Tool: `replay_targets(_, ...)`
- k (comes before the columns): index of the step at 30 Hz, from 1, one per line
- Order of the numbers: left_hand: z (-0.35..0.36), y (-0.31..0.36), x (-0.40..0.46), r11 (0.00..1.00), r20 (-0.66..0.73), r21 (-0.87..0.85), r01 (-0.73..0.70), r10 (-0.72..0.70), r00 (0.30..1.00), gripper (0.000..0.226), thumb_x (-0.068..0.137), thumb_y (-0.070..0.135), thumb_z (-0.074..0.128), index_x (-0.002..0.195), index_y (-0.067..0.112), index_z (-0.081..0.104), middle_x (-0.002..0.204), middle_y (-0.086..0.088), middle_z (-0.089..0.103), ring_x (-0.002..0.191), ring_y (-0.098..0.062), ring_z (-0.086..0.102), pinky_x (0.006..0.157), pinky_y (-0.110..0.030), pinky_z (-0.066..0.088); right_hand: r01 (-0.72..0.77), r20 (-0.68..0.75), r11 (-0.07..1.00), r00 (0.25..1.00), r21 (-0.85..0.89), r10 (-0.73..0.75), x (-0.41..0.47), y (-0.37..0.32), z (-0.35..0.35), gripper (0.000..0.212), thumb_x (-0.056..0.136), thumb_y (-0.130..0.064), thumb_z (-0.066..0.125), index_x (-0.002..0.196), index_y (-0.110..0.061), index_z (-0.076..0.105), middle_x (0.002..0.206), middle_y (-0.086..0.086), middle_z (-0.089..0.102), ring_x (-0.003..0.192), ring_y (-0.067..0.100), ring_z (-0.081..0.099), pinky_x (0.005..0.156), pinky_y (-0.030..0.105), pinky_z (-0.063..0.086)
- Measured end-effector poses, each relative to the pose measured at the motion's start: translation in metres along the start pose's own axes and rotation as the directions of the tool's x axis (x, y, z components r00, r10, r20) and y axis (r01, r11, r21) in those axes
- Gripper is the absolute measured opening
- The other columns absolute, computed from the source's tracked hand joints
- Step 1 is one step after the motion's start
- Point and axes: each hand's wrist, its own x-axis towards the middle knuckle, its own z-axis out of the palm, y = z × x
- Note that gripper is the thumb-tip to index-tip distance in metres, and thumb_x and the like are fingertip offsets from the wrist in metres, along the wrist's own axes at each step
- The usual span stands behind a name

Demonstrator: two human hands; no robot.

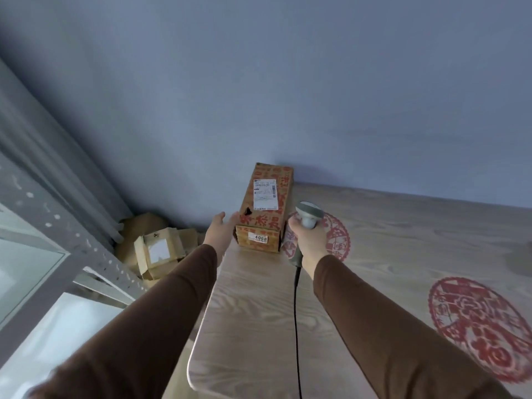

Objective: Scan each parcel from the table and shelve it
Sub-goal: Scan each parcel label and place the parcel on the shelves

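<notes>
Cardboard parcel [263, 208] lies on the wooden table [259, 312], at its far left corner by the wall. My left hand [220, 233] is spread flat against its left side, gripping nothing — my right hand [306, 240] clasps the scanner [308, 216], just right of the parcel — cable [296, 326] trailing toward me

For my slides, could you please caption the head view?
Right hand grips scanner; left hand reaches cardboard parcel.

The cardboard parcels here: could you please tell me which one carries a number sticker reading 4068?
The long red-printed parcel on the table, between both hands; the plain parcels piled on the floor show no number.
</notes>
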Motion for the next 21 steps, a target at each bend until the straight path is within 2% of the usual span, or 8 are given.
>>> replay_targets(4,0.01,-0.006,0.045,0.998,0.058,-0.037,0.058,-0.056,0.997,0.082,0.101,0.055,0.055,0.164,0.015,0.021,0.166,-0.011,0.034,0.15,-0.03,0.037,0.12,-0.043,0.031,-0.044,-0.009,0.999,0.999,0.022,0.045,0.029,0.018,0.018,0.049,0.089,-0.02,0.081,0.132,-0.011,0.059,0.122,0.012,0.07,0.114,0.029,0.065,0.097,0.041,0.052)
replay_targets(8,0.021,-0.014,0.083,0.987,0.139,-0.058,0.147,-0.138,0.981,0.092,0.096,0.062,0.057,0.166,0.017,0.016,0.164,-0.012,0.038,0.148,-0.032,0.041,0.122,-0.051,0.033,-0.081,0.016,0.995,0.997,0.054,0.081,0.055,0.032,0.036,0.048,0.091,-0.022,0.08,0.133,-0.013,0.057,0.123,0.006,0.069,0.117,0.025,0.064,0.105,0.044,0.049)
replay_targets(10,0.026,-0.021,0.099,0.984,0.184,-0.054,0.171,-0.159,0.97,0.091,0.094,0.065,0.057,0.163,0.015,0.023,0.157,-0.014,0.047,0.141,-0.033,0.05,0.119,-0.053,0.038,-0.1,0.036,0.993,0.995,0.066,0.098,0.064,0.037,0.044,0.048,0.091,-0.024,0.08,0.131,-0.016,0.057,0.122,0.004,0.069,0.117,0.024,0.064,0.108,0.046,0.049)
replay_targets(12,0.03,-0.027,0.105,0.985,0.223,-0.058,0.163,-0.146,0.964,0.078,0.098,0.063,0.054,0.158,0.016,0.036,0.146,-0.012,0.059,0.131,-0.03,0.059,0.115,-0.05,0.045,-0.101,0.034,0.992,0.995,0.08,0.099,0.071,0.04,0.05,0.047,0.09,-0.023,0.08,0.13,-0.017,0.056,0.121,0.004,0.069,0.115,0.023,0.065,0.106,0.046,0.051)
replay_targets(15,0.038,-0.029,0.103,0.991,0.245,-0.089,0.103,-0.078,0.966,0.047,0.108,0.047,0.045,0.148,0.022,0.052,0.136,-0.007,0.067,0.124,-0.023,0.063,0.11,-0.042,0.048,-0.083,0.028,0.994,0.996,0.074,0.081,0.075,0.042,0.051,0.052,0.09,-0.015,0.079,0.136,-0.017,0.055,0.125,0.005,0.069,0.115,0.023,0.066,0.107,0.048,0.051)
replay_targets(18,0.046,-0.025,0.093,0.985,0.246,-0.139,0.097,-0.06,0.967,0.046,0.111,0.042,0.04,0.152,0.022,0.049,0.137,-0.005,0.066,0.13,-0.025,0.059,0.117,-0.05,0.042,-0.076,0.033,0.994,0.997,0.082,0.074,0.076,0.039,0.043,0.054,0.091,-0.01,0.078,0.14,-0.017,0.055,0.127,0.005,0.069,0.119,0.026,0.065,0.108,0.052,0.05)
replay_targets(21,0.055,-0.012,0.075,0.978,0.235,-0.201,0.059,-0.011,0.972,0.042,0.111,0.039,0.041,0.15,0.023,0.05,0.132,-0.004,0.069,0.126,-0.023,0.063,0.114,-0.049,0.046,-0.064,0.044,0.991,0.997,0.118,0.059,0.069,0.027,0.025,0.051,0.09,-0.009,0.078,0.136,-0.017,0.057,0.127,0.008,0.071,0.118,0.026,0.067,0.105,0.051,0.054)
